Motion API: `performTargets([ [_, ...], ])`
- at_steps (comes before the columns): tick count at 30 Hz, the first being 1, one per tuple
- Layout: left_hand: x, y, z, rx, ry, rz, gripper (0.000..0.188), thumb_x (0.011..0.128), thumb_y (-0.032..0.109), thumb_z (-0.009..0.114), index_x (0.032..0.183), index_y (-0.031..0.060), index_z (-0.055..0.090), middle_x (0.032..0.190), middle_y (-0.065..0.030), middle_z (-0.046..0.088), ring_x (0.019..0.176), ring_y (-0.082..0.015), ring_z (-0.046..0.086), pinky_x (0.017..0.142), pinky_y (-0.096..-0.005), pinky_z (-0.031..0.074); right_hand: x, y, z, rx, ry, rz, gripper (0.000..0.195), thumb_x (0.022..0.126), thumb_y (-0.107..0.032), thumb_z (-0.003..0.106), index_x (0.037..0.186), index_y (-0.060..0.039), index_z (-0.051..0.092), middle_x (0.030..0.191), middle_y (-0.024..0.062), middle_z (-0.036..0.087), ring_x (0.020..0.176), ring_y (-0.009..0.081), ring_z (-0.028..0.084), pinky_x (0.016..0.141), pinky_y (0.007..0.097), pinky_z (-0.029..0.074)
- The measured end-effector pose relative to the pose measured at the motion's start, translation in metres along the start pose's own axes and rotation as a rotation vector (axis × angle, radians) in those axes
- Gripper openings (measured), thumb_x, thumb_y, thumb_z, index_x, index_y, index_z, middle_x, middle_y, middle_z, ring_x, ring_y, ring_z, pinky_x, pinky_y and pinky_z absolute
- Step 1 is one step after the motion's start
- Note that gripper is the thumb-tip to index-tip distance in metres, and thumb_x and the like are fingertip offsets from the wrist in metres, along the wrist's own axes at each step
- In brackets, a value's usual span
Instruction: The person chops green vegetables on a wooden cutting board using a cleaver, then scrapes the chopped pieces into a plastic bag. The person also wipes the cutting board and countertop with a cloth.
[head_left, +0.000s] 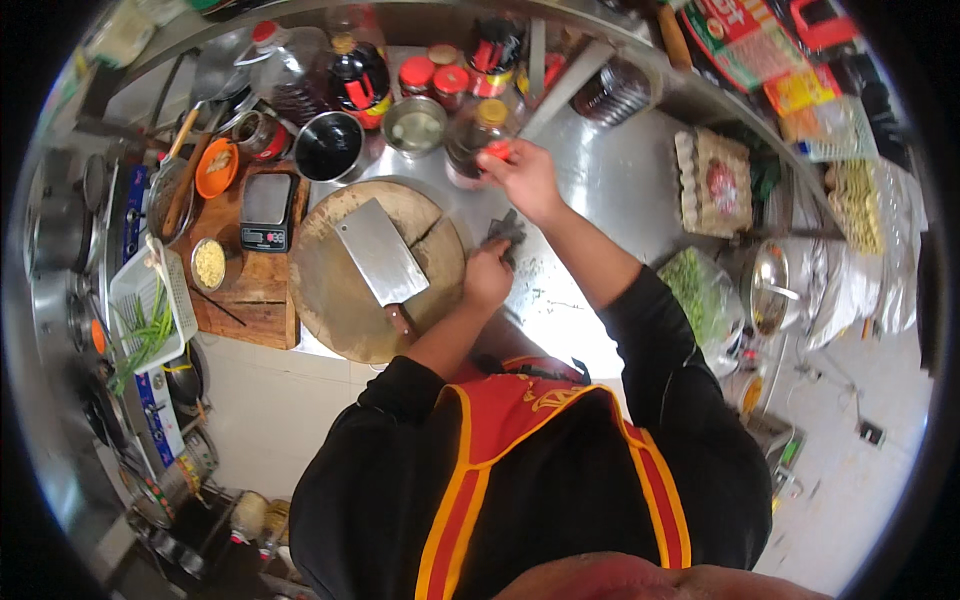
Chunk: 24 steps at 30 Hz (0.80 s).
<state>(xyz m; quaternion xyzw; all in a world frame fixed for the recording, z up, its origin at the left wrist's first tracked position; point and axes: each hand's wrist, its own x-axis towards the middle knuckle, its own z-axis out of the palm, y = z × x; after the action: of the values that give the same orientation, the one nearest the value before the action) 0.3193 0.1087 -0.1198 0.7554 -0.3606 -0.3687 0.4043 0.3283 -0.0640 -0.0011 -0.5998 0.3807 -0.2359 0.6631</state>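
Observation:
My right hand (525, 176) grips the red handle of a large plastic bottle (459, 157) with a yellow cap, at the back of the steel worktop. Closer to me, my left hand (487, 276) has its fingers curled on a crumpled dark grey cloth (508, 227), which lies against the steel beside dark specks and wet marks. Left of that hand, a cleaver (382, 253) lies flat on a round wooden chopping block (330, 300), its handle towards me. Behind the block stand a steel pot of dark liquid (328, 146) and a steel bowl of clear liquid (414, 126).
On the left are a digital scale (267, 210), a bowl of chopped pale food (208, 264), an orange bowl (217, 168) and a white basket of green vegetables (154, 315). Sauce bottles and red-lidded jars (417, 73) line the back. Egg trays (714, 182) and bagged greens (694, 292) stand right.

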Motion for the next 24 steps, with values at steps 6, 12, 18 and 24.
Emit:
performTargets([
  [6, -0.019, -0.008, 0.01, 0.36, 0.144, 0.106, 0.066, 0.087, 0.0, 0.058, 0.151, -0.0099, 0.048, 0.163, -0.0329, 0.037, 0.149, -0.051, 0.035, 0.125, -0.0546, 0.03, -0.034, 0.016, -0.029, -0.268, 0.061, -0.068, 0.044, 0.097, -0.023, 0.076, 0.129, 0.0049, 0.065, 0.111, 0.0195, 0.077, 0.084, 0.0235, 0.077, 0.077, 0.0351, 0.06],
  [12, 0.055, -0.026, 0.068, 0.521, 0.081, 0.24, 0.07, 0.092, 0.01, 0.057, 0.161, 0.006, 0.043, 0.171, -0.0212, 0.031, 0.16, -0.0437, 0.022, 0.131, -0.0509, 0.019, -0.202, 0.109, -0.136, -0.634, 0.156, 0.296, 0.033, 0.098, -0.031, 0.073, 0.11, -0.0009, 0.077, 0.093, 0.0173, 0.08, 0.083, 0.0288, 0.08, 0.081, 0.0377, 0.06],
  [18, 0.113, -0.024, 0.133, 0.298, -0.272, 0.576, 0.06, 0.087, -0.002, 0.056, 0.144, 0.0162, 0.067, 0.152, -0.0167, 0.058, 0.141, -0.0326, 0.052, 0.117, -0.0425, 0.041, -0.389, 0.194, -0.214, -0.924, 0.181, 0.314, 0.025, 0.093, -0.027, 0.075, 0.102, -0.0045, 0.079, 0.1, 0.0163, 0.079, 0.089, 0.0357, 0.077, 0.086, 0.042, 0.06],
  [24, 0.085, 0.052, 0.126, 0.07, -0.148, 0.296, 0.046, 0.088, -0.005, 0.055, 0.123, 0.0147, 0.078, 0.106, -0.0237, 0.076, 0.083, -0.0372, 0.071, 0.082, -0.0417, 0.058, -0.45, 0.216, -0.248, -0.549, 0.335, 0.509, 0.03, 0.095, -0.025, 0.07, 0.104, 0.0024, 0.078, 0.09, 0.0191, 0.079, 0.074, 0.0277, 0.078, 0.076, 0.0404, 0.062],
])
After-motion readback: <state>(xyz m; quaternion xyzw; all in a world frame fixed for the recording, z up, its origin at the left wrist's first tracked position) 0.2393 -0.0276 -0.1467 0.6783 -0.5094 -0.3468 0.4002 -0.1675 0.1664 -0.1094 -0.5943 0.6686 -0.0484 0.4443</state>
